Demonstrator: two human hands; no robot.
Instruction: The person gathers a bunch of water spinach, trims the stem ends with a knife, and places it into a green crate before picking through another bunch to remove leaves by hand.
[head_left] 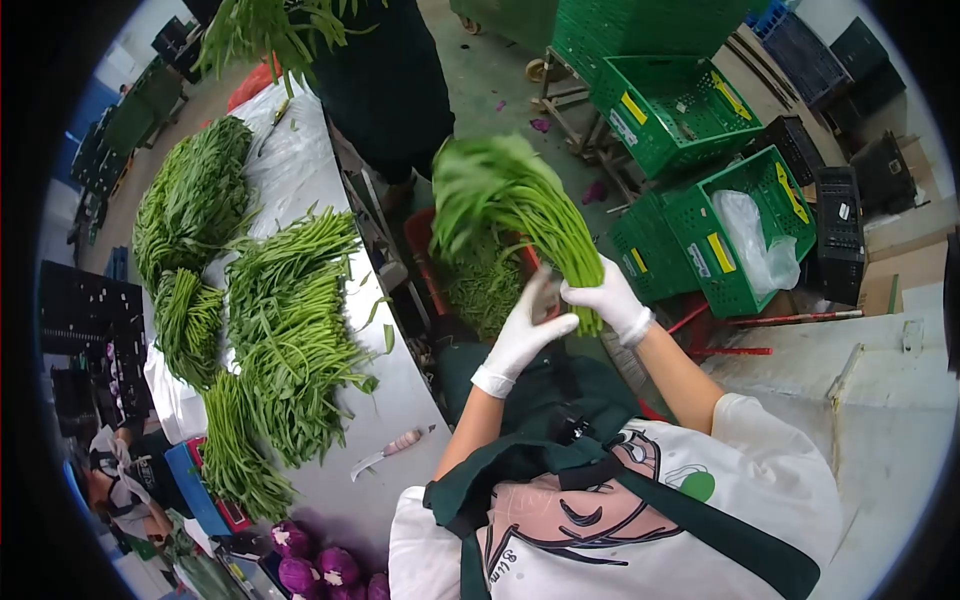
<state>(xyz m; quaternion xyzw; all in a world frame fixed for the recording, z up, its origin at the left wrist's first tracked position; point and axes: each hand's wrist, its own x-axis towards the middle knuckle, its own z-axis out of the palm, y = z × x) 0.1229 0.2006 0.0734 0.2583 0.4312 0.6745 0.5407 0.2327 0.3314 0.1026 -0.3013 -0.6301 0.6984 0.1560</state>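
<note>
A bunch of water spinach (555,205), long green stems with leaves blurred by motion, is held up over a red bin (418,240). My right hand (612,302), in a white glove, is closed around the stem ends. Close beside the stems is my gloved left hand (525,335), its thumb stretched out and its fingers apart, slightly blurred. Loose green trimmings (480,290) fill the bin under the bunch. On the metal table (400,395) to the left lie spread stems of water spinach (295,340) and a knife (388,452).
More greens are heaped at the table's far side (190,195). Purple cabbages (338,567) sit at the near end. Green crates (680,110) stand at the right, one holding a plastic bag (755,245). Across the table stands a person in dark clothing (385,80); another person (125,480) is at the lower left.
</note>
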